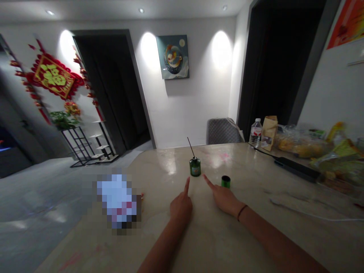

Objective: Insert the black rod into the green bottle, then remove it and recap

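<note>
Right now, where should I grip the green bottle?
Grip the bottle around its body, coming from the near side: it stands upright, short and round, and the thin stick leans out of its top, so keep your fingers below the neck.

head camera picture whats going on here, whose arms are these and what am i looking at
This picture comes from a camera worn on a person's head, looking forward and down, so the two arms are that person's own. No machine is involved. The left hand and right hand rest on a pale marble-look table, each with its index finger stretched out. Neither holds anything. Just ahead stand a small green bottle with a thin black stick rising from it, and a short green cylinder nearer the right hand. A pixelated object lies further left, too blurred to identify.
</note>
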### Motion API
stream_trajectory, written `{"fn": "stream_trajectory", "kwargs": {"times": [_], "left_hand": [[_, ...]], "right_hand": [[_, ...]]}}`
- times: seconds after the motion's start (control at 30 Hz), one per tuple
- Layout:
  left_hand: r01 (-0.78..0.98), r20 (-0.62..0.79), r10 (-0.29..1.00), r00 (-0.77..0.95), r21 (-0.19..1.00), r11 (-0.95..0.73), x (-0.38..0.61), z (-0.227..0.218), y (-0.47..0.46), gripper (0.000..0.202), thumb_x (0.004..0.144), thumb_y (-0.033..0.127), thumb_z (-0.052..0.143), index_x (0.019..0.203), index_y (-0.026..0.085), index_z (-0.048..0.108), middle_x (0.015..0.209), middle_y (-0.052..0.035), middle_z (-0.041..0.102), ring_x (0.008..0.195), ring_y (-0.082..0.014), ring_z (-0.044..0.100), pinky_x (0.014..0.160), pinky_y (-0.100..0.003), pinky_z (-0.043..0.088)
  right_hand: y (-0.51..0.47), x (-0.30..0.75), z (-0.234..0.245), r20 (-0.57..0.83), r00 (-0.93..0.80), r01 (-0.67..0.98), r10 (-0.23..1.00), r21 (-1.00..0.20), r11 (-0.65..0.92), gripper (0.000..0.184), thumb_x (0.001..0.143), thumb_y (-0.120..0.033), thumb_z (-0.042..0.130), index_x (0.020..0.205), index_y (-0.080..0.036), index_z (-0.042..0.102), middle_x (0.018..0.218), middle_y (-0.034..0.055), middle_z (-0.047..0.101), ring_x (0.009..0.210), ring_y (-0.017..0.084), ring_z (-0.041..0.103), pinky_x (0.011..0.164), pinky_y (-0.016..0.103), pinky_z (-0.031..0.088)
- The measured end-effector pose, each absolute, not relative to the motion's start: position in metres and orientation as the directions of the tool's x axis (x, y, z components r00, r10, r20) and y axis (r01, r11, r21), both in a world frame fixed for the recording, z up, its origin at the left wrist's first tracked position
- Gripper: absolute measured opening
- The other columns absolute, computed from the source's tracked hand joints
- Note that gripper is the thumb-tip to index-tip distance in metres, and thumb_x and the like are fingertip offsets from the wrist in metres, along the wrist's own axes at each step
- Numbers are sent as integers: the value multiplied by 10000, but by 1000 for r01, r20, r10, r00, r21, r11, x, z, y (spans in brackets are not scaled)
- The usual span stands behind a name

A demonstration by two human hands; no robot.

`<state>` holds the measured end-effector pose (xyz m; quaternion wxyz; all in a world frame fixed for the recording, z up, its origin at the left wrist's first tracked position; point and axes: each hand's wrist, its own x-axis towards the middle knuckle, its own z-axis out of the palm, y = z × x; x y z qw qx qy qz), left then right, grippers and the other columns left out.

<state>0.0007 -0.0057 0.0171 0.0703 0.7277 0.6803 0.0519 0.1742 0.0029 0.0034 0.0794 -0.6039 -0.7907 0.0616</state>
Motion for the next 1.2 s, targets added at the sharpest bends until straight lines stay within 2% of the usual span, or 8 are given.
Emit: {"fn": "stream_trajectory", "kwargs": {"times": [0.17,0.27,0.37,0.47,0.53,0.77,0.93,1.2], "left_hand": [[972,11,995,101,210,-101,-2,16,-6,614,853,268,287,1368,290,-46,868,-33,652,726,-143,602,593,-230,344],[968,40,995,94,232,-100,-2,13,-6,505,867,315,270,1349,250,133,857,-38,652,753,-143,602,619,-232,353],[962,79,994,73,259,-91,-1,10,-5,356,870,342,252,1153,179,394,839,-50,644,783,-151,596,642,-234,359],[959,124,989,79,261,-110,-2,8,-4,274,860,306,270,950,173,492,830,-55,637,774,-146,586,633,-230,345],[961,116,989,94,249,-120,-3,7,-3,235,835,257,312,851,178,534,810,-54,636,760,-139,577,620,-227,330],[958,57,987,149,238,-159,-6,8,-3,266,787,227,358,739,171,613,769,-65,638,708,-134,562,591,-232,310],[959,68,985,157,229,-169,-6,6,-3,280,777,217,358,741,174,632,767,-70,646,687,-139,568,573,-237,306],[958,51,987,155,235,-162,-6,5,-4,287,782,221,358,758,161,637,772,-79,649,718,-142,583,577,-231,307]], "right_hand": [[3,174,5,40,-216,946,976,-239,219,738,783,-88,348,1384,-232,-56,917,94,638,755,165,600,578,231,317],[3,175,5,56,-185,928,981,-319,194,700,801,-186,379,1394,-177,7,915,104,648,769,180,597,613,247,339],[11,177,6,84,-111,870,990,-473,138,664,767,-300,472,1369,-164,228,839,76,656,739,176,586,617,247,357],[29,174,12,160,-30,776,987,-619,124,440,742,-299,512,1158,-155,538,731,44,640,646,143,564,578,228,365],[47,169,21,200,-16,716,980,-682,151,345,726,-274,529,1039,-153,611,709,27,633,614,128,553,561,219,374],[112,155,51,248,110,594,963,-793,136,456,691,-319,602,1083,-86,592,900,97,662,810,179,608,729,266,451],[132,153,48,260,33,451,965,-866,218,316,759,-304,536,996,-126,645,1072,88,632,1027,167,557,900,282,406],[142,143,40,283,38,431,958,-870,240,290,756,-256,545,975,-98,651,1032,100,648,955,153,601,850,251,448]]}}
